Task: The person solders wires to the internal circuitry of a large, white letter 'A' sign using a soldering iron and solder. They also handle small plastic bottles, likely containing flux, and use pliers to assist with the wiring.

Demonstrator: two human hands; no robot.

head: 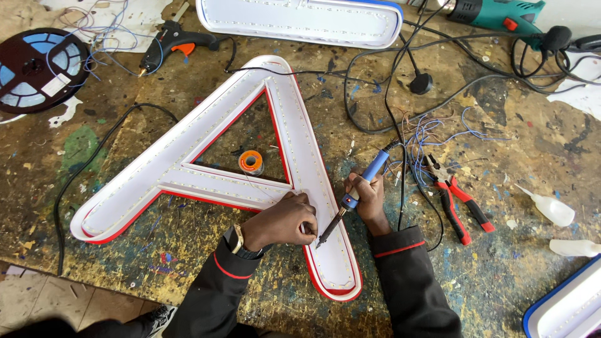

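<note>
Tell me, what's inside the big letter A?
Rows of tiny lights line the letter. The left hand covers one patch, where the right hand aims a soldering iron.

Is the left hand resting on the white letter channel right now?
Touching. The head view shows the left hand lying flat on the white letter channel, fingers pressed on its inner face beside the soldering iron tip held by the right hand.

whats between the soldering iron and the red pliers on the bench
In the head view, a black power cord and loose blue and white wires lie on the paint-stained bench between the soldering iron in the right hand and the red-handled pliers.
</note>
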